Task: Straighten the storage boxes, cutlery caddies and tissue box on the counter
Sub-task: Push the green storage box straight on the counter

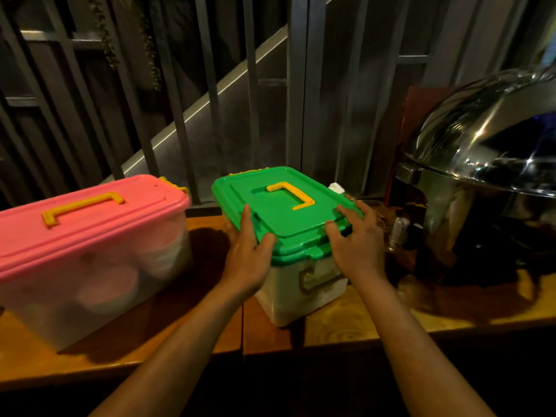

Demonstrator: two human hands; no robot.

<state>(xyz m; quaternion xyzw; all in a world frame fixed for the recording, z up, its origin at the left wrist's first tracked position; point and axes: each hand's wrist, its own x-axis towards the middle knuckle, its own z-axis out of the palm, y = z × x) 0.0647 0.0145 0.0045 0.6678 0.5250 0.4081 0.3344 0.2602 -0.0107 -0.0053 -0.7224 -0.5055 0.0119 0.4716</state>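
Note:
A clear storage box with a green lid (285,212) and a yellow handle stands at the middle of the wooden counter (346,326), turned at an angle to the counter's edge. My left hand (248,254) grips its near left corner, thumb on the lid. My right hand (361,239) holds the lid's right edge, fingers spread over it. To the left stands a larger clear box with a pink lid (87,215) and a yellow handle, with pale round things inside. No cutlery caddy or tissue box is in view.
A shiny steel chafing dish with a domed lid (487,164) fills the right side of the counter. A small glass shaker (398,233) stands between it and the green box. Something white (337,188) peeks from behind the box. Dark metal railings run along the back.

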